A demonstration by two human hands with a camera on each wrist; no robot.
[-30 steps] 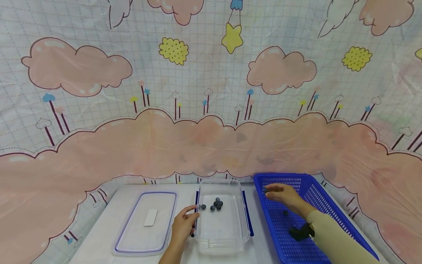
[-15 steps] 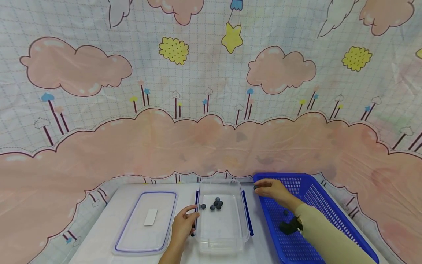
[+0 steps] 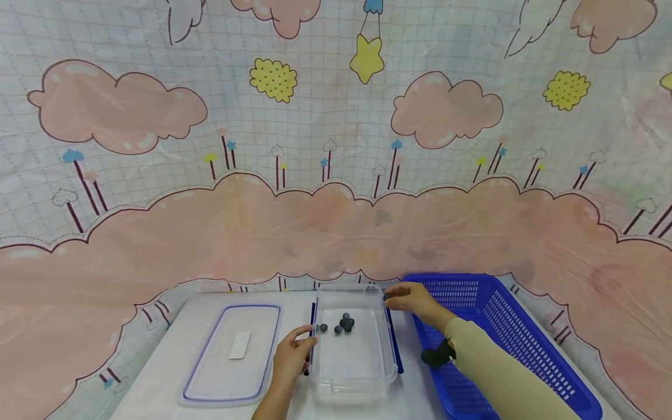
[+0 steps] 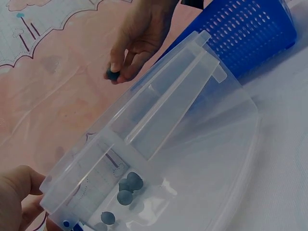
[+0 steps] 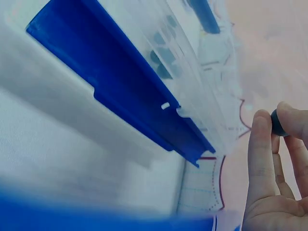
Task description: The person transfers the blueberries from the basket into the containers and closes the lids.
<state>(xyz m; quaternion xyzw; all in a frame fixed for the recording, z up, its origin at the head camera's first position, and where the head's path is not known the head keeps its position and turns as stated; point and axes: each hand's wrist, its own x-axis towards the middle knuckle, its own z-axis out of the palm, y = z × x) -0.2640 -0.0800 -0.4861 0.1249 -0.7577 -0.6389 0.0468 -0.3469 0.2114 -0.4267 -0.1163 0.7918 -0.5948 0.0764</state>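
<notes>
Since the earlier frames the right hand (image 3: 415, 300) has travelled leftward, out of the blue basket (image 3: 504, 326), and it now hangs over the far right corner of the clear container (image 3: 354, 356). It carries with it a small dark ball (image 3: 388, 297), pinched between the thumb and the fingertips (image 5: 263, 126). In judgement, this means the ball is almost delivered: it is already at the container's rim, but it is not released yet.

From left to right: the clear lid (image 3: 233, 353) lies flat on the tabletop (image 3: 157, 379), with a white rectangular patch in its middle, and nobody touches it. Just beside it is the left hand (image 3: 291, 357); its grip is closed on the left wall of the container, with the fingers curled round the rim, and it has not shifted. Inside the container, near the far end, a little cluster of dark balls (image 3: 343, 324) rests on the floor, and one more lies slightly apart, to the left of them. Blue clasps stand along both long sides.

The held ball is round, so it has no long axis and points in no direction; any way of dropping it is equal. The container's long axis runs away from the person, parallel with the lid and the basket.
</notes>
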